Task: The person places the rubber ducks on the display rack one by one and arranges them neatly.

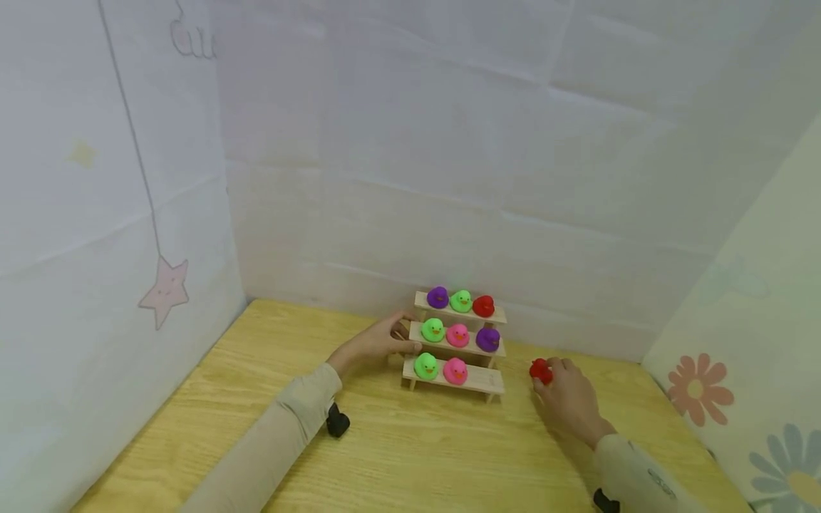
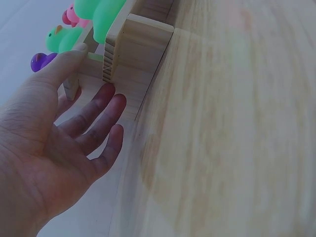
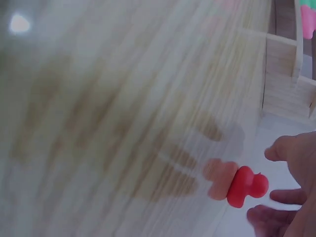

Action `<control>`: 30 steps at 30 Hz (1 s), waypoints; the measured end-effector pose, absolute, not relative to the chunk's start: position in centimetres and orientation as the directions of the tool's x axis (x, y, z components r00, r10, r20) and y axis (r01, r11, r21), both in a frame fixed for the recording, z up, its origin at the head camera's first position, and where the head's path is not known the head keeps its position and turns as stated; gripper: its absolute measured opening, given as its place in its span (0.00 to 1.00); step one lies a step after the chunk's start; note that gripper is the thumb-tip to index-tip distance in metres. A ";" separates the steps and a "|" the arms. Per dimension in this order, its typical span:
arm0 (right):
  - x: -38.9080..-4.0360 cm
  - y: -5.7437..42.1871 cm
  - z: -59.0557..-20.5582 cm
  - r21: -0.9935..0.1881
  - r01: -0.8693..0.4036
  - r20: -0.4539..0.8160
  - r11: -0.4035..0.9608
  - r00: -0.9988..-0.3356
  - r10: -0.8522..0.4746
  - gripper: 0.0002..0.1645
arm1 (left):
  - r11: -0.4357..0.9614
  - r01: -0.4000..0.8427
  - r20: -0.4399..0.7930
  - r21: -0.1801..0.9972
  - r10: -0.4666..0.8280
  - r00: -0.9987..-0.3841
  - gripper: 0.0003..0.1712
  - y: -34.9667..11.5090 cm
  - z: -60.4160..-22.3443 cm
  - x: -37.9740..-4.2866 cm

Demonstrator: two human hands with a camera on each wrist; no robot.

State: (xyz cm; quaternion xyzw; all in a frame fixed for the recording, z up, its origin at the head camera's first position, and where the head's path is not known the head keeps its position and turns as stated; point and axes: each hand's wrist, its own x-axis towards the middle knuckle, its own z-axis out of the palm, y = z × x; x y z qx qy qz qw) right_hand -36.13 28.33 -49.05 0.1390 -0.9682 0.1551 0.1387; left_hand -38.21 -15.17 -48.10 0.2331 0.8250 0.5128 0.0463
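Note:
A three-step wooden stand (image 1: 477,381) carries small rubber ducks. Purple (image 1: 438,297), green (image 1: 460,301) and red (image 1: 484,306) ducks line the top step; the middle one bears a green (image 1: 432,329), a pink (image 1: 458,335) and a purple duck (image 1: 488,339). On the lowest step sit a green (image 1: 426,366) and a pink duck (image 1: 456,370), left of bare wood. My left hand (image 1: 380,340) holds the middle step's left end between thumb and index finger, other fingers loosely extended. Right of the stand, my right hand (image 1: 571,399) spreads its fingers around a red duck (image 3: 247,186) on the table.
The wooden table (image 1: 398,456) meets a white cloth backdrop (image 1: 410,178) close behind the stand. Cloth also hangs at both sides, with a pink star (image 1: 165,288) on the left and flowers (image 1: 699,388) on the right.

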 end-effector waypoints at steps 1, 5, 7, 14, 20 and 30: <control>-36.3 28.4 -49.1 -0.266 -0.282 0.283 0.922 -0.937 -0.205 0.31 | 0.367 0.334 0.160 0.868 0.430 -0.888 0.37 -15.2 -48.0 -38.2; -37.2 28.8 -49.4 -0.296 -0.144 0.158 0.944 -0.982 -0.101 0.38 | 0.369 0.335 0.163 0.867 0.426 -0.890 0.37 -15.1 -47.7 -38.0; -37.7 29.0 -49.6 -0.312 -0.110 0.129 0.944 -0.989 -0.073 0.38 | 0.368 0.339 0.166 0.866 0.428 -0.888 0.36 -15.1 -47.6 -37.9; -38.9 29.2 -50.3 -0.291 -0.171 0.159 0.941 -0.979 -0.129 0.34 | 0.356 0.346 0.177 0.868 0.429 -0.886 0.36 -15.0 -47.7 -37.9; -39.7 29.2 -50.7 -0.274 -0.192 0.170 0.943 -0.974 -0.149 0.30 | 0.360 0.341 0.169 0.868 0.431 -0.886 0.36 -15.0 -47.7 -37.9; -40.8 29.7 -51.1 -0.327 -0.283 0.179 0.901 -0.955 -0.235 0.27 | 0.352 0.322 0.155 0.879 0.428 -0.891 0.36 -15.0 -47.8 -38.1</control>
